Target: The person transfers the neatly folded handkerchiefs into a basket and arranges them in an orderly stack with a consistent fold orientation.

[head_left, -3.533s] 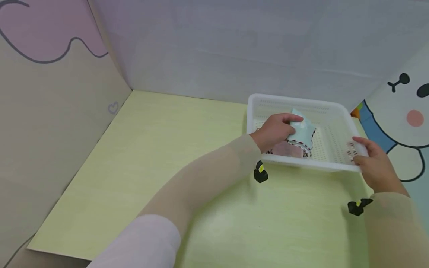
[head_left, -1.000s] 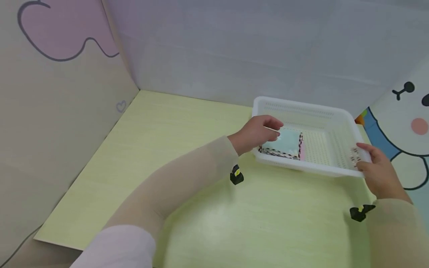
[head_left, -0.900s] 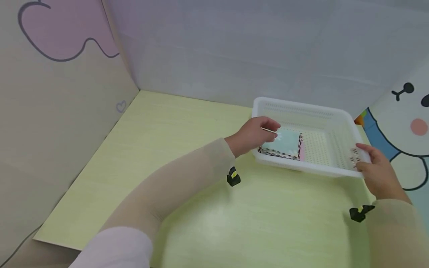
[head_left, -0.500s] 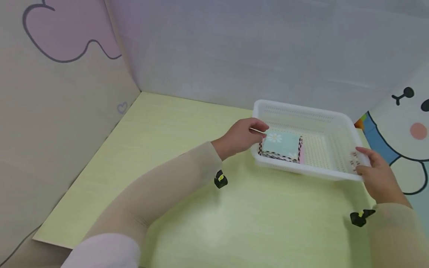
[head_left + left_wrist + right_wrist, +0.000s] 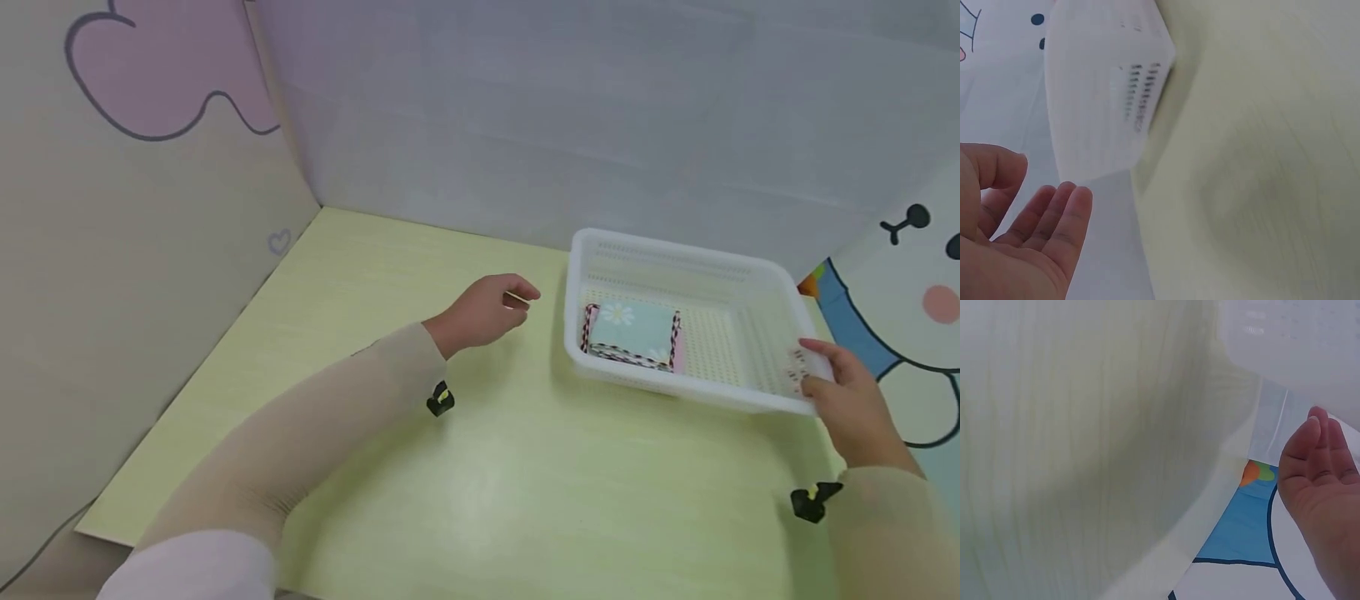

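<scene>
A white plastic basket (image 5: 697, 388) with perforated walls sits at the back right of the table. In its left part lies a folded light-blue cloth (image 5: 641, 331) with white daisies and a dark-and-white twisted edging. A pink cloth (image 5: 679, 357) peeks out from beneath it. My right hand (image 5: 858, 408) grips the basket's right rim, fingers and thumb at the edge. Left of the basket, my left hand (image 5: 480, 312) hangs over the table with relaxed fingers and nothing in them. The left wrist view shows the basket's end wall (image 5: 1104, 94) beyond those fingertips.
The pale yellow-green table (image 5: 525, 500) meets a greyish back wall (image 5: 487, 125) and a left panel (image 5: 150, 250) with a pink drawing. On the right stands a panel with a cartoon animal (image 5: 918, 275). A dark cable (image 5: 45, 546) runs by the table's left corner.
Earlier, my left hand held the light-blue cloth inside the basket; it let go, the cloth lies flat on the pink one, and the hand withdrew left. My right hand stays on the rim.
</scene>
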A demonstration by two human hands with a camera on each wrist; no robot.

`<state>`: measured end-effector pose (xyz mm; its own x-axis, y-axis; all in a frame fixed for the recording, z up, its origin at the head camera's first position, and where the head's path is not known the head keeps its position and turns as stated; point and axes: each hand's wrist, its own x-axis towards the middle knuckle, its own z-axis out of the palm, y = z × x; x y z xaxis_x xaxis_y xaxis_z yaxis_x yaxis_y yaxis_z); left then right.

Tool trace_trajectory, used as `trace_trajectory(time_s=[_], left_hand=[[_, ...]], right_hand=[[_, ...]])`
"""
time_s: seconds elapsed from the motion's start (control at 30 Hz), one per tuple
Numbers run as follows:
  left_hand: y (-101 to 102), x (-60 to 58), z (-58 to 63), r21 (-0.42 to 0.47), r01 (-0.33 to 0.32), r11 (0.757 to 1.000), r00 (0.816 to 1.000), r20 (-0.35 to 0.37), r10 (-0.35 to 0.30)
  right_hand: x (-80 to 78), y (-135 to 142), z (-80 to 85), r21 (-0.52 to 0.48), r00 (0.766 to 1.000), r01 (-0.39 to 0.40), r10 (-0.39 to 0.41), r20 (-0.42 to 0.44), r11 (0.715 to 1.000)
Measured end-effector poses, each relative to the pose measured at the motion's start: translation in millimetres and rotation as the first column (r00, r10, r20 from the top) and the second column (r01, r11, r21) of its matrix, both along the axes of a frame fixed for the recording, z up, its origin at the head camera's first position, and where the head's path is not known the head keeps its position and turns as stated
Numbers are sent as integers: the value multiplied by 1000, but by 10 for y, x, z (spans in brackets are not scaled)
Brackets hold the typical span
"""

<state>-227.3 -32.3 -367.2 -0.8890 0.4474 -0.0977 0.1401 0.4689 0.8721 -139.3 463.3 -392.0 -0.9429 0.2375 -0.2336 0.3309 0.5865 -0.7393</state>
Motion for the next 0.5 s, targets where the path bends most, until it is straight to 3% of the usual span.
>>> trace_trajectory(time_s=[0.3, 0.43, 0.5], left_hand=[[-598, -98, -295, -166, -84, 983, 996, -14, 82], [-797, -120, -325, -268, -108, 957, 993, -71, 93], [-889, -138, -325, -345, -100, 933, 991, -116, 64]], right_hand=[[-103, 10, 116, 123, 991, -128, 124, 43, 984], [-119, -27, 192, 194, 991, -129, 120, 56, 973], [-130, -56, 237, 246, 991, -129, 118, 56, 961]])
